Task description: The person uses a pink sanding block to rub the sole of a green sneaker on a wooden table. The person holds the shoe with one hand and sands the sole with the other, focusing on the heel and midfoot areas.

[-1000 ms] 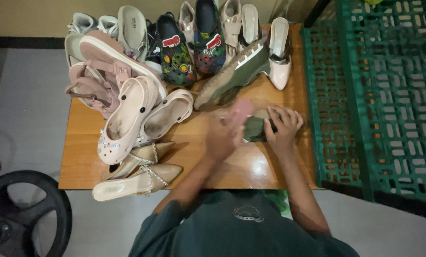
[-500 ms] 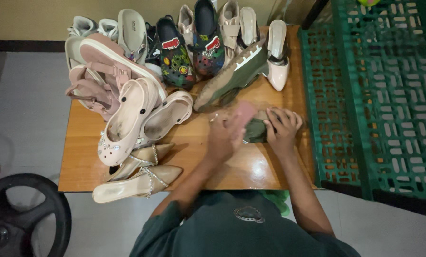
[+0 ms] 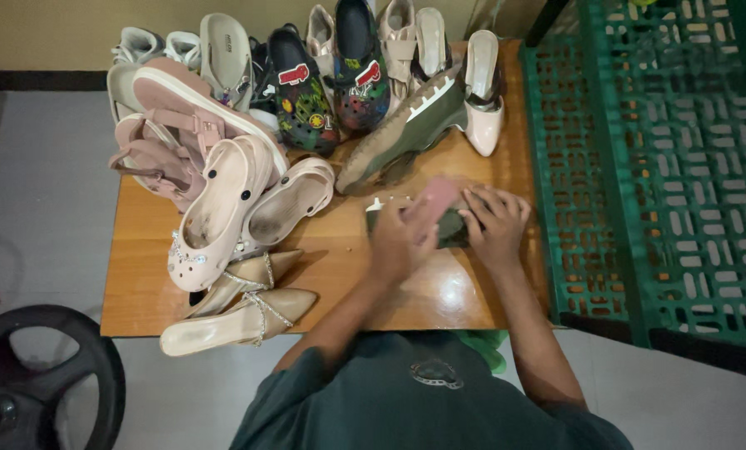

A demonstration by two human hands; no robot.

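Observation:
On the wooden table [image 3: 140,275] my left hand [image 3: 398,242] grips a pink cloth or sponge [image 3: 435,197] and presses it against a dark green shoe [image 3: 452,229] lying on the tabletop. My right hand [image 3: 496,223] is clamped over that shoe's right end and holds it down. Most of the shoe is hidden under both hands. Its matching green sneaker with a muddy sole [image 3: 402,133] lies just beyond, tilted on its side.
Many shoes crowd the table's back and left: cream clogs [image 3: 223,208], pink sandals [image 3: 156,154], black decorated clogs [image 3: 306,92], gold pointed heels [image 3: 240,312], a pale heeled shoe [image 3: 483,92]. A green plastic crate [image 3: 665,167] stands at the right. A black wheel [image 3: 40,383] sits lower left.
My left hand has slid the pink cloth a little along the green shoe. The right hand stays on the shoe. The view has shifted slightly.

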